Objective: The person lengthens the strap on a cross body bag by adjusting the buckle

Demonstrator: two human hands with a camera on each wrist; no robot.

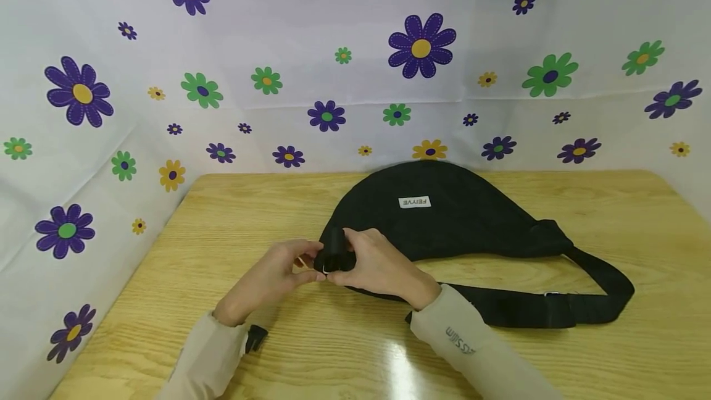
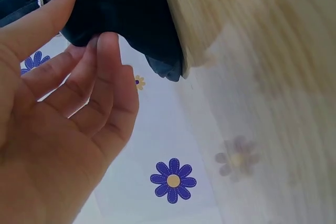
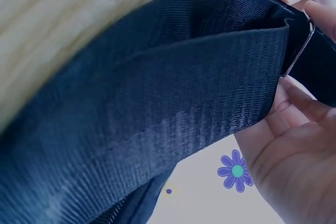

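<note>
A black waist bag (image 1: 422, 221) with a white label lies flat on the wooden table. My left hand (image 1: 272, 276) pinches its black webbing strap between thumb and fingertips, to the left of the bag's body. From the other side my right hand (image 1: 383, 264) grips the same strap. A thin metal slider (image 3: 300, 51) sits between the two hands, and the strap (image 3: 184, 87) folds back in a loop beside it. In the left wrist view, the left thumb (image 2: 58, 9) presses on the fabric near the metal edge. Part of the strap is hidden behind the fingers.
A black plastic buckle (image 1: 255, 338) lies on the table (image 1: 344, 350) beside my left sleeve. Another stretch of strap with a metal slider (image 1: 552, 293) loops out at the right. A flower-print cloth (image 1: 355, 36) hangs behind the table and along its left side.
</note>
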